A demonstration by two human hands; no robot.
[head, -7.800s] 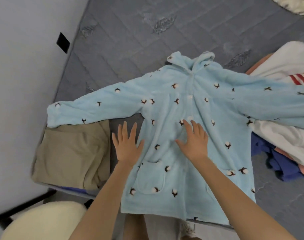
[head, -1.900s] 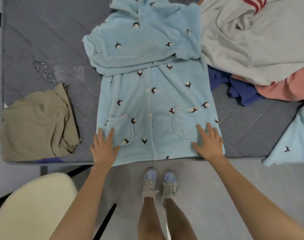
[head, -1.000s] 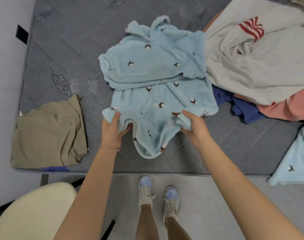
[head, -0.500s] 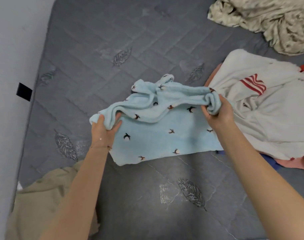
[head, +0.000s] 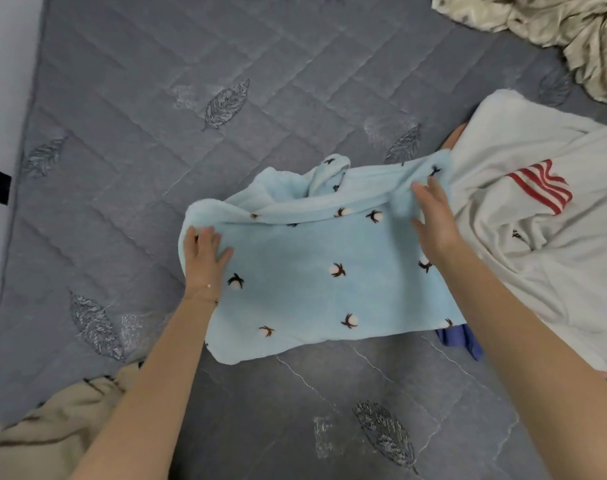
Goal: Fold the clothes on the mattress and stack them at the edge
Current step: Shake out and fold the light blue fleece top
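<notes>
Pressing flat, the left hand (head: 205,258) pinned the left end of a folded blue fleece robe (head: 322,271) on the mattress (head: 260,64) | right hand (head: 433,220), fingers spread, rested on its right end | soft, bulky, springy; probably best lifted from both ends

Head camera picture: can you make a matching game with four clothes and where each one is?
Things:
1. light blue fleece robe with flower print
2. white top with red stripes
3. tan folded garment
4. crumpled beige shiny cloth

Places:
A. top right corner
B. under left hand and right hand
C. bottom left corner
D. right of the robe

Pairs: 1-B, 2-D, 3-C, 4-A.
</notes>
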